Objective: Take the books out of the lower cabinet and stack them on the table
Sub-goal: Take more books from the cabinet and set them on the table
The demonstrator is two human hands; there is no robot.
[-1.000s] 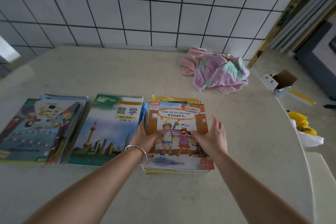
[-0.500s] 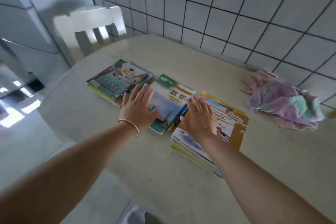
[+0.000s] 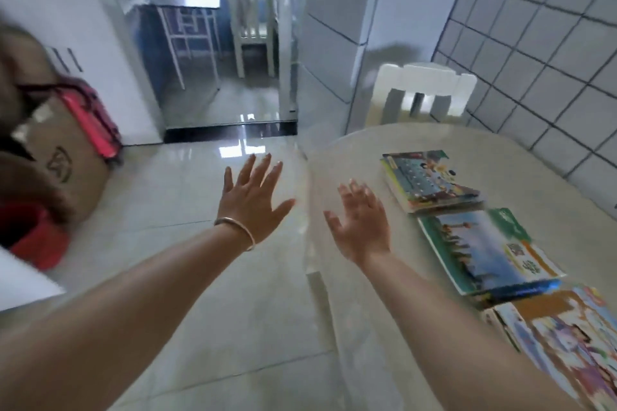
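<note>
Three piles of books lie in a row on the beige table (image 3: 434,143) at the right: a far pile with a blue-green cover (image 3: 430,182), a middle green textbook (image 3: 484,250), and a near pile topped by an orange picture book (image 3: 567,337). My left hand (image 3: 250,200), with a bracelet on its wrist, is spread in the air over the floor, left of the table. Just inside the table's left edge my right hand (image 3: 360,223) hovers with fingers spread. Neither hand holds anything. No cabinet is in view.
A white chair (image 3: 424,90) stands at the table's far end by the tiled wall. A cardboard box (image 3: 63,157) and a red-pink bag (image 3: 90,113) sit on the glossy floor at left. A doorway (image 3: 220,43) ahead opens onto a room with another table and chair.
The view has swung left, away from the table towards the floor and doorway. Both hands have lifted off the books and now hang free in the air.
</note>
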